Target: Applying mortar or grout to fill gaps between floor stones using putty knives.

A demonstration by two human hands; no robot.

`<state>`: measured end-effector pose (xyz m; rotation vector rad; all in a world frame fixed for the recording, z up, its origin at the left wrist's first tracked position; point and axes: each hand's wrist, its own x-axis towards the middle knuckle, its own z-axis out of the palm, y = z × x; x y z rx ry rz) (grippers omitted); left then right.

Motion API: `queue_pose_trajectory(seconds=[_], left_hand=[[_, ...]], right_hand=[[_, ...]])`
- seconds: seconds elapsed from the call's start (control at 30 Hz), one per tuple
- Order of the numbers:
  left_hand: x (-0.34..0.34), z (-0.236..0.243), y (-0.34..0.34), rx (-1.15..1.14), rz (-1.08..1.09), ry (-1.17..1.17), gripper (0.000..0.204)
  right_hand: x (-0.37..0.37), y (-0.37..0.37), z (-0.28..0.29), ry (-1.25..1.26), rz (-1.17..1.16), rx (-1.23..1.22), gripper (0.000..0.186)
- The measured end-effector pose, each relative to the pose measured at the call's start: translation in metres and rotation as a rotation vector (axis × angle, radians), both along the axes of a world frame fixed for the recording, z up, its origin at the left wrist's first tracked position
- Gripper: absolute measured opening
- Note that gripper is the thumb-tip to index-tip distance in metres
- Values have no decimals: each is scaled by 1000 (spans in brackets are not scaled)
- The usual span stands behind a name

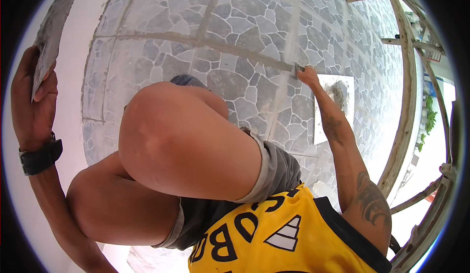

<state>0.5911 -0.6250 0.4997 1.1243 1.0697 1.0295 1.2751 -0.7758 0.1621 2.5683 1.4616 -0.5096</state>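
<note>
On the far left, my left hand (34, 101) is closed on the lower end of a grey flat board (54, 28) with a rough, cement-like surface. My right hand (308, 76) reaches far forward, wrapped round the handle of a small scraper (296, 71). The scraper's blade meets the stone-patterned tile floor (245, 82), where a grey grout line (249, 54) ends at a pale joint. Beside my right forearm lies a white tile (320, 132) bearing a heap of wet grey mortar (339, 93).
My bent knees (161, 131) take up the middle foreground. A pale wall (73, 72) runs along the left. Weathered wooden poles (404, 106) form a frame on the right, with green plants (430, 116) beyond. More grey joints cross the floor ahead.
</note>
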Motion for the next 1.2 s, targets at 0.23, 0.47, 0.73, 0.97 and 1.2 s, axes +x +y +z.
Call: queue_pose_trajectory(seconds=[0.23,0.47,0.73,0.97,1.2], left_hand=[[-19,-14,12,14,-96,-13,38],[2,-9,7,39,-71,-18,41],[27,1,-26,658,-47,1270,49],[29,17,-23,462,-62,938,52],[-7,-6,-4,670,-63,1013,58]], right_hand=[[-41,31,-24,-53,58,13,45],[-119,71,-30,35,88,117,39],[-155,106,-16,631,-21,87,47],[-79,78,15,491,-155,211,46],[-127,77,-22,-34,66,103,49]])
